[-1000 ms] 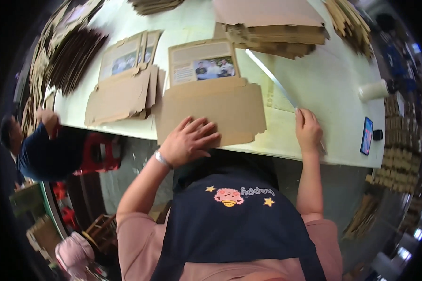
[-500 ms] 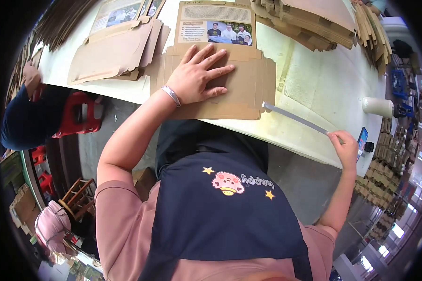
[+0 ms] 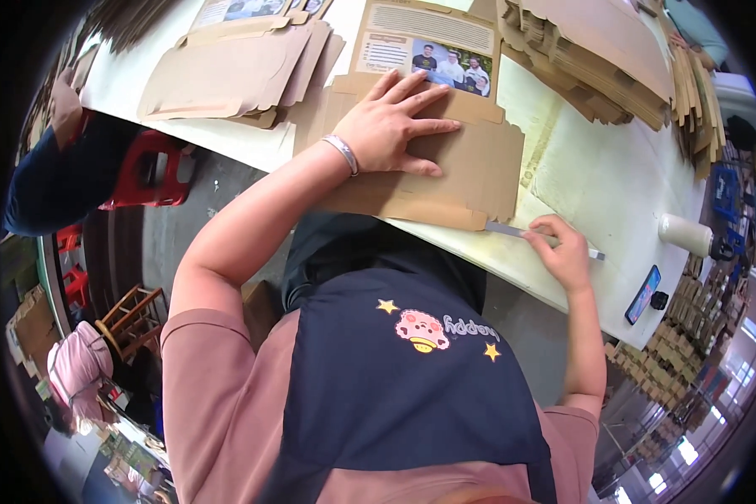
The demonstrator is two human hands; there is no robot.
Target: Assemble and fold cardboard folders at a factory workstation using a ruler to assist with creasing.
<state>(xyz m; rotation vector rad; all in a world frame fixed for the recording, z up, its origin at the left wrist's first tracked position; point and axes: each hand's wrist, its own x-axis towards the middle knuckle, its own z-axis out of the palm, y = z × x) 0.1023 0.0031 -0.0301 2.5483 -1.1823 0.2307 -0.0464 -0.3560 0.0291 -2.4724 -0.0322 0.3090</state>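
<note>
A flat brown die-cut cardboard box blank [image 3: 479, 164] lies at the near edge of the table, with a printed panel and a group photo at its far end. My left hand [image 3: 388, 134] rests flat on it, fingers spread, holding nothing. To the right, my right hand [image 3: 561, 254] pinches a thin grey strip [image 3: 506, 229] between thumb and fingers. One end of the strip meets the blank's near right corner; the other sticks out past my hand. Whether the strip is stuck to the cardboard or only touching it, I cannot tell.
More cardboard blanks [image 3: 227, 71] are piled at the left, and a tall stack [image 3: 596, 50] stands at the far right. A white roll [image 3: 685, 234] and a phone [image 3: 643, 294] lie near the table's right end. Co-workers' hands show at both sides; a red stool [image 3: 155, 172] stands left.
My right hand has moved left along the strip, which now reaches the blank's near right corner. My left hand stays flat on the cardboard. The whole view has shifted a little.
</note>
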